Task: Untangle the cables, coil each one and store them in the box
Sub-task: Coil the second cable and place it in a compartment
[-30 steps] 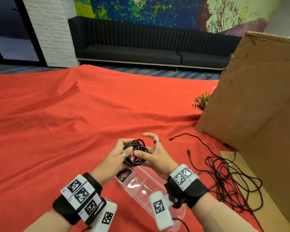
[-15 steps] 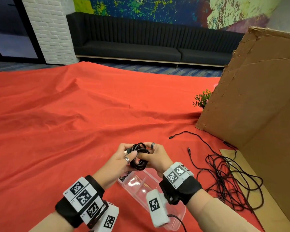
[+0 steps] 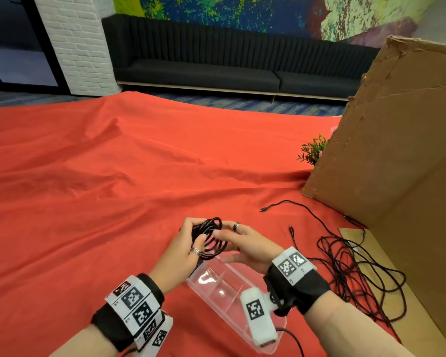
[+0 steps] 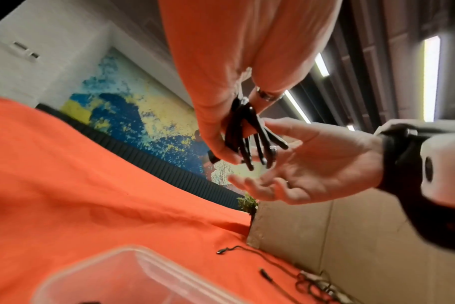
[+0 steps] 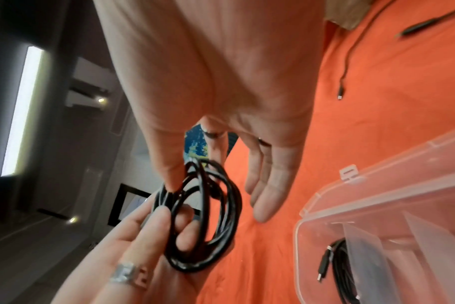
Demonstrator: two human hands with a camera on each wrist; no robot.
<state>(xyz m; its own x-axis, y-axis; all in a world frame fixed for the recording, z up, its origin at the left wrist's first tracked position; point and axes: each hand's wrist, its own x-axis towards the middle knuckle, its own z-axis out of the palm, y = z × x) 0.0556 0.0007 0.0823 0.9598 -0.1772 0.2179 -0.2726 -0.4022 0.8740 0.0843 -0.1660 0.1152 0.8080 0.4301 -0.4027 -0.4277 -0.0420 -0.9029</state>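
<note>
A coiled black cable (image 3: 211, 235) hangs above the far end of the clear plastic box (image 3: 216, 287). My left hand (image 3: 191, 239) grips the coil (image 5: 190, 265) with its fingers hooked through the loops. My right hand (image 3: 232, 234) pinches the coil's top between thumb and ringed index finger. Its other fingers (image 5: 262, 197) lie straight and apart from the coil. In the left wrist view the loops (image 4: 237, 127) fan out from the left thumb toward the right palm. Another coiled cable (image 5: 338, 263) lies in one compartment of the box (image 5: 377, 181).
A tangle of thin black cables (image 3: 350, 269) lies on the red cloth (image 3: 88, 189) to the right. Its two loose plug ends (image 3: 263, 210) point left. A large cardboard sheet (image 3: 386, 150) leans at the right, with a small green plant (image 3: 313, 150) beside it.
Both hands have stayed on the coil over the box's far end. The right hand's lower fingers have straightened away from the coil, leaving thumb and index finger on it.
</note>
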